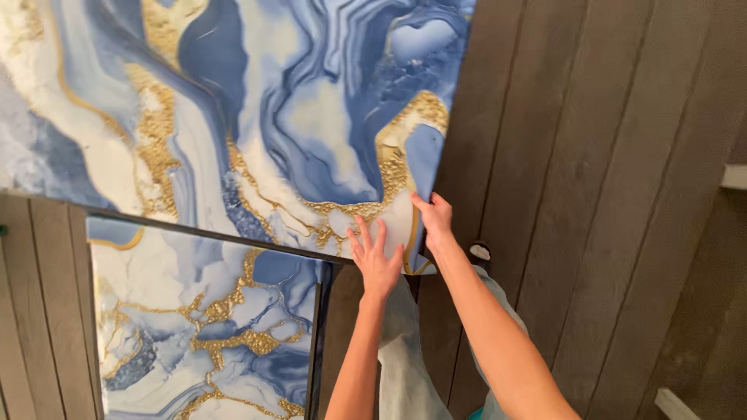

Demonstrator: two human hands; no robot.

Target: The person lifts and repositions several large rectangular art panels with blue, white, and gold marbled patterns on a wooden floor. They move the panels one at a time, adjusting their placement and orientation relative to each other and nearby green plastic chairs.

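A large panel (257, 109) with a blue, white and gold marble pattern fills the upper left. My left hand (375, 257) lies flat with spread fingers on its lower right corner. My right hand (434, 220) pinches the panel's right edge just beside that corner, thumb on the front face. Below the panel a second panel (206, 334) of the same marble pattern lies partly under the first one's lower edge. Neither hand touches the lower panel.
Dark grey-brown wooden planks (591, 194) run under and to the right of the panels. My light trouser legs (405, 365) and a dark shoe (478, 250) show below my arms. Pale trim pieces (735, 177) sit at the right edge.
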